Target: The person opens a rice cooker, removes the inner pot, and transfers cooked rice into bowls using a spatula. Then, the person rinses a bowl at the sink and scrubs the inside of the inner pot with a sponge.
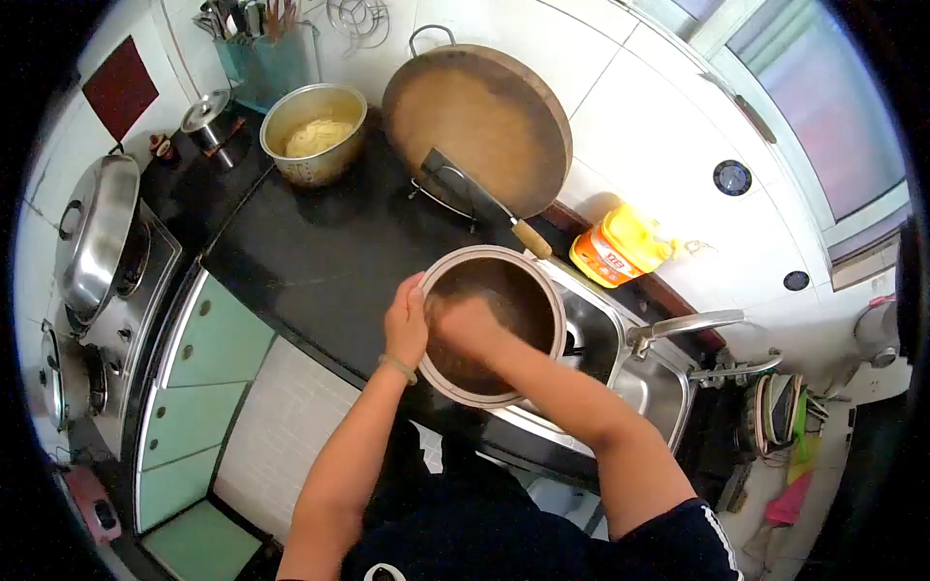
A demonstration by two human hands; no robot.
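Observation:
A round pot [492, 392] with a thick pale rim and a dark brown inside stands at the counter's edge, overlapping the sink. My left hand [405, 321] grips its rim on the left side, the thumb up at the edge. Down inside the pot is my right hand [470, 324], close to the left inner wall and smeared by motion. Its fingers cannot be made out, nor can anything they may hold. What lies at the pot's bottom is too dark to tell.
Behind the pot, a cleaver [475, 198] leans before a large round wooden board [475, 116]. A yellow jug [620, 247] stands beside the sink [654, 387] and faucet [688, 324]. Further left are a metal pot [315, 169] holding pale dough-like food and a stove [145, 290].

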